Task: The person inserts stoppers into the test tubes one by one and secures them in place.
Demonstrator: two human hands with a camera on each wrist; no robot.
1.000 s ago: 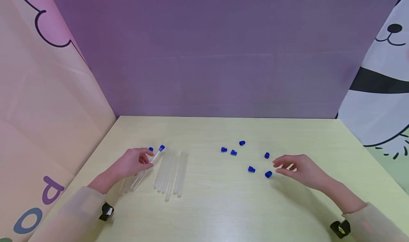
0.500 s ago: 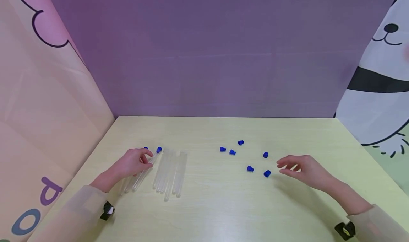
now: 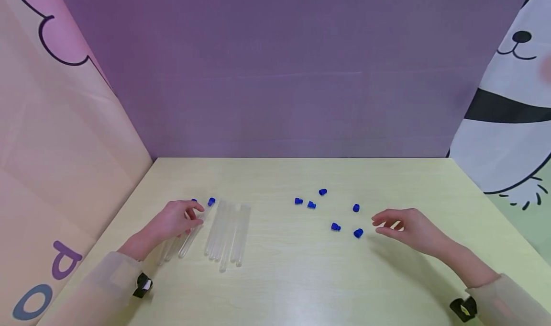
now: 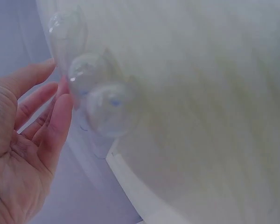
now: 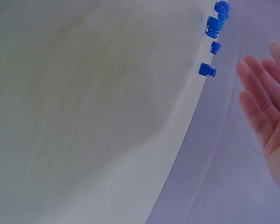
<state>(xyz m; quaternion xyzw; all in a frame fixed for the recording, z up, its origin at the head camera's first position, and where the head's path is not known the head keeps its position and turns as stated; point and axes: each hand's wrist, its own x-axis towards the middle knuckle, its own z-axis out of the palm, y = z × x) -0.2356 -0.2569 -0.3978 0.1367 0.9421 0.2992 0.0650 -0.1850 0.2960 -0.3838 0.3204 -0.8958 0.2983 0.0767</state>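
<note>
Both empty, half-spread: left hand by capped tubes, right hand near caps

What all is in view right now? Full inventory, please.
Table: 1, pale wood, centre
Outer tubes: 3, clear, table's left side
Fitted caps: 2 showing, blue, outer tubes' far ends; any third is hidden
Uncapped tubes: 6, clear, right of the outer tubes
Loose caps: 6, blue, scattered right of centre
Back wall: 1, purple, behind
Left panel: 1, pinkish with letters
Right panel: 1, mostly white, cartoon animal
Wrist pieces: 2, black, one per arm
Sleeves: 2, pale, both arms
Left hand: 1, bare, at the outer tubes
Right hand: 1, bare, right of the loose caps
</note>
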